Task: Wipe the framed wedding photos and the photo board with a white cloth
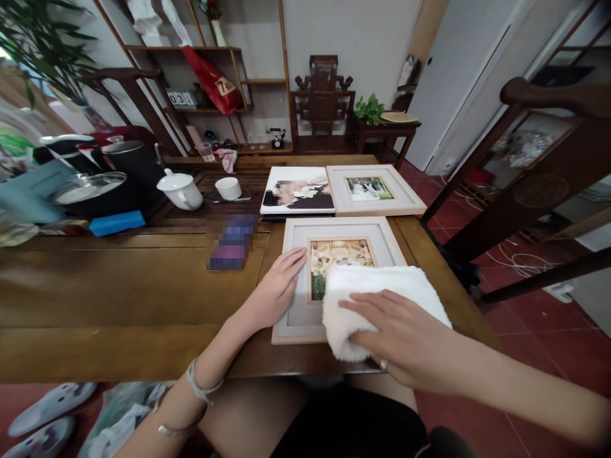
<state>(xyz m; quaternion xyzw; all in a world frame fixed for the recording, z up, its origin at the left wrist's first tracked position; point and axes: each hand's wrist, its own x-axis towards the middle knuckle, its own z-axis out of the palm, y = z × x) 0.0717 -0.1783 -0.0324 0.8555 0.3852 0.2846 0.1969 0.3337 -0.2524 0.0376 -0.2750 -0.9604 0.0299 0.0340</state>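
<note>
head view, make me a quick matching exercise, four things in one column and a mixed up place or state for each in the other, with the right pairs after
Things:
1. white cloth
2. left hand
3. small block
4. bag

Places and states:
A. red, by the shelves at the wall
B. under the right hand
C. bright blue, on the left part of the table
D. resting at the left side of the nearest picture frame

Right pairs: 1-B, 2-D, 3-C, 4-A
</note>
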